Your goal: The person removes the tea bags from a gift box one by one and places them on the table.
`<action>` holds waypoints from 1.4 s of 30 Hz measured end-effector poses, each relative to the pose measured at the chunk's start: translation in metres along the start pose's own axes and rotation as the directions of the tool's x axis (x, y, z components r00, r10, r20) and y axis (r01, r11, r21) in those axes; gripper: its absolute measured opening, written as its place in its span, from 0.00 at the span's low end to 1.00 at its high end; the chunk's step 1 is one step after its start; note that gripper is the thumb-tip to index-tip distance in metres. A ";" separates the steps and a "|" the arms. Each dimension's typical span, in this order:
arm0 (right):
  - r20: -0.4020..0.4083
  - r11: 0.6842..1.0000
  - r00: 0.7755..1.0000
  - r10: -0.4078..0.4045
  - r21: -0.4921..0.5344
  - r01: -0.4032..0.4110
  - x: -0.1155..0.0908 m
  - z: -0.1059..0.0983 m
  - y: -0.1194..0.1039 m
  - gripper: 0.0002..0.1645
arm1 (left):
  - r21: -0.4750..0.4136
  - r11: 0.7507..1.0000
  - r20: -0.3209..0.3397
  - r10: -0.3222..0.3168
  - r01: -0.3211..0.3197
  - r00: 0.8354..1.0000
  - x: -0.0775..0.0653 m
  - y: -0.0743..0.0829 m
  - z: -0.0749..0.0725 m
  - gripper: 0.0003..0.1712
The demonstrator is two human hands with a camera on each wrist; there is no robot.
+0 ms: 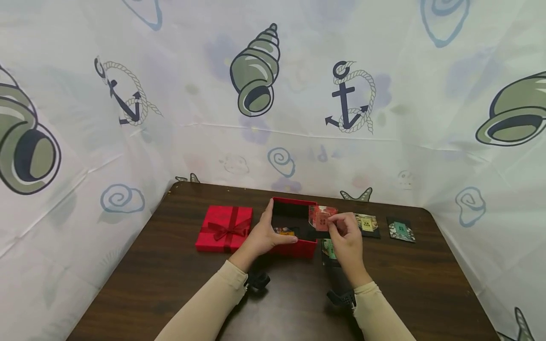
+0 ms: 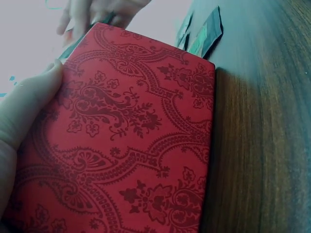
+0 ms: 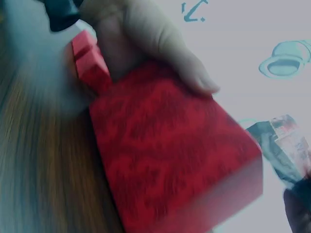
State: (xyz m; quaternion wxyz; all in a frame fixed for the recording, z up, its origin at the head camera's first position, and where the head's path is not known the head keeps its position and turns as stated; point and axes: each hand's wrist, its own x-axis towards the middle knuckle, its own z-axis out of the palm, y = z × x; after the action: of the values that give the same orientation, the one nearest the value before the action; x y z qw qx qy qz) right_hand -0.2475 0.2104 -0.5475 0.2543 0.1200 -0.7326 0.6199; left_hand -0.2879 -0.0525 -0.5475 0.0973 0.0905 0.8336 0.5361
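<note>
My left hand (image 1: 264, 234) grips an open red gift box (image 1: 298, 249) by its left end, thumb along the front rim. Dark floral patterns cover the box wall in the left wrist view. Inside, a colourful packet (image 1: 285, 231) lies beside the thumb against the dark lining. My right hand (image 1: 347, 239) pinches a red-and-black packet (image 1: 320, 217) by its edge, over the box's right end. In the right wrist view this packet (image 3: 291, 141) appears tilted beyond the box corner. A green-labelled packet (image 1: 329, 248) lies on the table, partly hidden by the right hand.
The red lid (image 1: 213, 227) with its dark red ribbon bow lies left of the box. A yellow-labelled packet (image 1: 368, 225) and another green-labelled packet (image 1: 402, 230) lie to the right on the brown wooden table (image 1: 162, 284). A sea-patterned curtain (image 1: 204, 109) surrounds the table.
</note>
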 end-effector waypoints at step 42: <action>-0.130 0.728 0.868 0.479 -0.495 -0.475 -0.051 -0.147 0.046 0.15 | 0.003 1.000 0.000 0.008 -0.008 1.000 0.003 0.001 0.001 0.84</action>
State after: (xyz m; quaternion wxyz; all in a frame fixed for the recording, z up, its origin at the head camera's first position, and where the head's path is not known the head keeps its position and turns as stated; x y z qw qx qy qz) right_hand -0.1945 0.3550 -0.5979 0.1067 -0.1417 -0.8769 0.4468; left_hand -0.2911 -0.0506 -0.5468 0.0951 0.0943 0.8339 0.5355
